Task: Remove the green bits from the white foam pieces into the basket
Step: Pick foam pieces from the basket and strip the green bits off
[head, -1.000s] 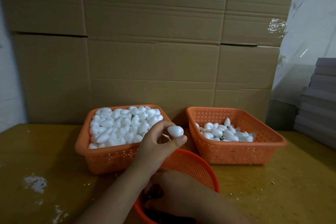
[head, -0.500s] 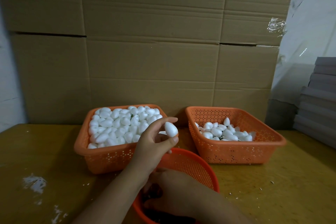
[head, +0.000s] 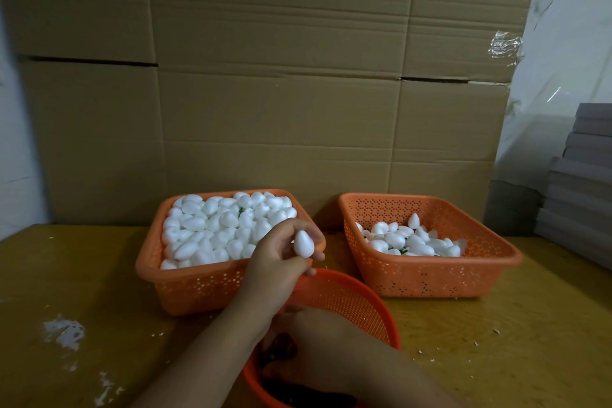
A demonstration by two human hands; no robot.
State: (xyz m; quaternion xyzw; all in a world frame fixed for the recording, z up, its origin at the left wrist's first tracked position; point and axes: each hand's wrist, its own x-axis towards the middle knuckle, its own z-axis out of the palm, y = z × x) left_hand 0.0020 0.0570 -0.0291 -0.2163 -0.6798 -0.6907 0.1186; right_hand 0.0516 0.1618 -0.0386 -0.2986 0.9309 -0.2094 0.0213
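Note:
My left hand (head: pixel 275 262) pinches one white egg-shaped foam piece (head: pixel 303 243) between thumb and fingers, just above the far rim of the round orange basket (head: pixel 364 301). No green bit shows on that piece. My right hand (head: pixel 318 344) reaches down inside the round basket over its dark contents, and its fingertips are hidden. The left rectangular orange basket (head: pixel 198 288) is heaped with white foam pieces (head: pixel 215 225). The right rectangular orange basket (head: pixel 430 278) holds a shallow layer of foam pieces (head: pixel 410 242).
A wall of cardboard boxes (head: pixel 281 93) stands right behind the baskets. Stacked grey boards (head: pixel 583 182) sit at the right edge. The yellow-brown tabletop (head: pixel 82 275) carries white smears at the left and foam crumbs at the right.
My left hand has turned the foam piece from lying sideways to pointing tip up and drawn it slightly back toward me. My right hand stays in the round basket.

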